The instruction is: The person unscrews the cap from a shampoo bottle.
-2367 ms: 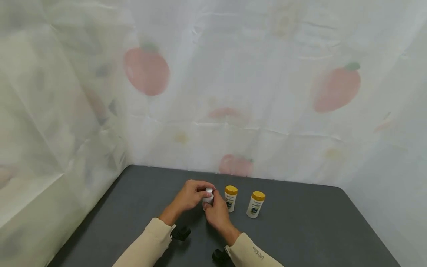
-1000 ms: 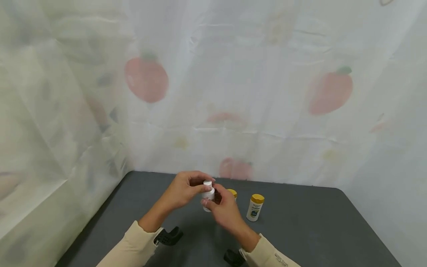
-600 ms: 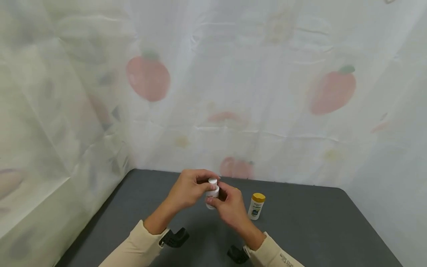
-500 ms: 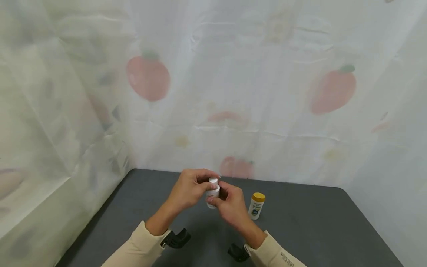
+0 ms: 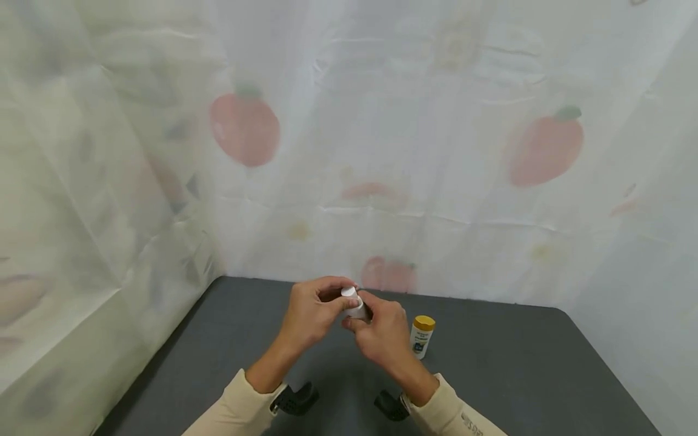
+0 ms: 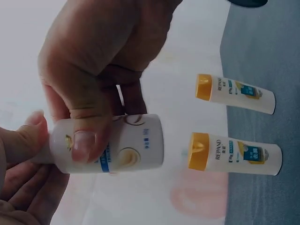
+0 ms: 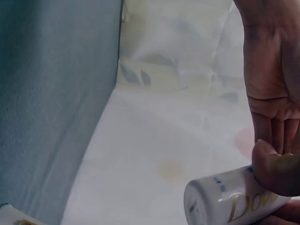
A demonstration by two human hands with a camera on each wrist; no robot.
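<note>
Above the dark grey table (image 5: 229, 339), near its far middle, both hands hold one small white plastic bottle with a gold logo and a blue label patch (image 5: 355, 306) clear of the surface. The right hand (image 5: 384, 336) grips the bottle's body, its thumb pressed across the label in the left wrist view (image 6: 84, 145), fingers curled behind. The left hand (image 5: 313, 312) has its fingertips closed round the narrow white cap (image 5: 348, 292) at the bottle's top end, so both hands are closed on the same thing, one at each end.

Behind and to the right stand two white bottles with yellow caps: one (image 5: 422, 336) shows plainly on the table in the head view, the other (image 6: 234, 153) appears only in the left wrist view, just beside the first. A pale curtain printed with red fruit (image 5: 436, 151) closes off the back and sides.

The step in hand looks like working the cap, turning or pulling it against the body, though which way it goes cannot be told. The next move likely calls for the right hand to keep the body steady while the left twists at the cap, with the bottle kept upright enough not to spill.
</note>
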